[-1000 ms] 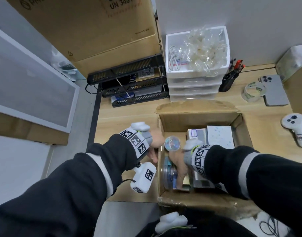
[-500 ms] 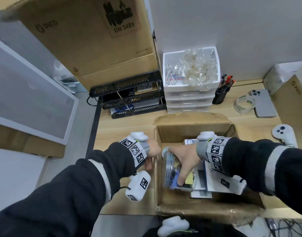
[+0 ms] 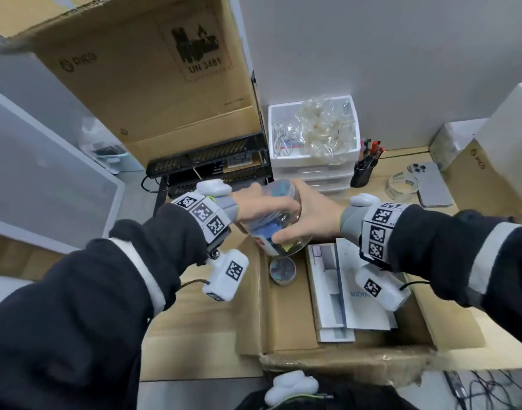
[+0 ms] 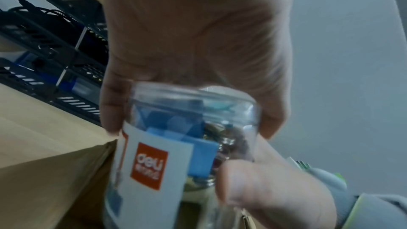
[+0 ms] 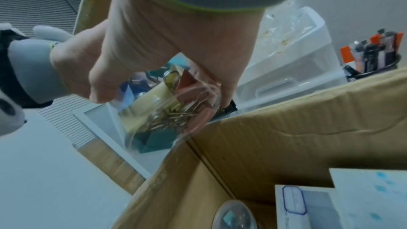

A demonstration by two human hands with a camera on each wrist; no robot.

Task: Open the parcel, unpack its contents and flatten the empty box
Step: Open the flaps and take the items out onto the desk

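Observation:
Both hands hold a clear plastic jar point(image 3: 279, 232) of coloured binder clips, tilted above the back left corner of the open cardboard parcel point(image 3: 283, 321). My left hand point(image 3: 254, 207) wraps its lid end point(image 4: 193, 97). My right hand point(image 3: 310, 220) grips the base end point(image 5: 171, 111). The jar's white label point(image 4: 149, 163) carries a red logo. Inside the parcel lie a small round clear container point(image 3: 282, 270) and two flat white boxes point(image 3: 331, 291), partly hidden by my right wrist.
A white drawer unit point(image 3: 313, 161), a black pen cup point(image 3: 363, 173), a tape roll point(image 3: 402, 184) and a phone point(image 3: 431, 184) stand behind the parcel. A black wire rack point(image 3: 212, 164) and a large cardboard box point(image 3: 153, 72) are at the back left.
My right hand has lifted the jar up out of the parcel. My left hand has left the parcel's left wall and taken hold of the jar's lid end.

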